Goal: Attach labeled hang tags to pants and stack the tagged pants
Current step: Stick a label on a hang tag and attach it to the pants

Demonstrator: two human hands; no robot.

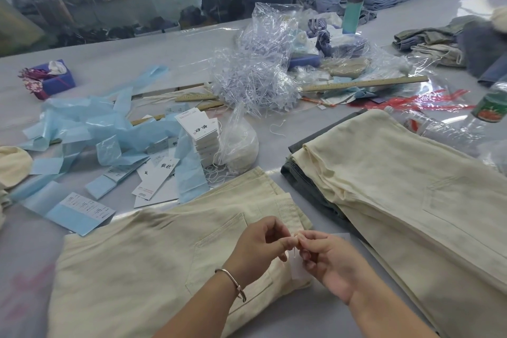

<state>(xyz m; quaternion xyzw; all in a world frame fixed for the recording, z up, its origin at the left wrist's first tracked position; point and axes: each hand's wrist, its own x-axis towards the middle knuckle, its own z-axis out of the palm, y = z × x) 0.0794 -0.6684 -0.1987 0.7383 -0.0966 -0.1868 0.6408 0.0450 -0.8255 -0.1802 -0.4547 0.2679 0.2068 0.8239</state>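
Cream pants lie flat in front of me, waistband toward the right. Over the waistband my left hand and my right hand meet, and both pinch a thin white tag string between fingertips. A white hang tag lies partly hidden under my right hand. To the right sits a stack of folded pants, cream on top with grey ones beneath. A pile of white printed hang tags stands at centre left, with loose tags beside it.
Blue plastic sheets and blue label strips litter the left. A heap of clear plastic fasteners, wooden rulers, a bag of white string, plastic bottles and a teal flask lie further back. Folded clothes sit far right.
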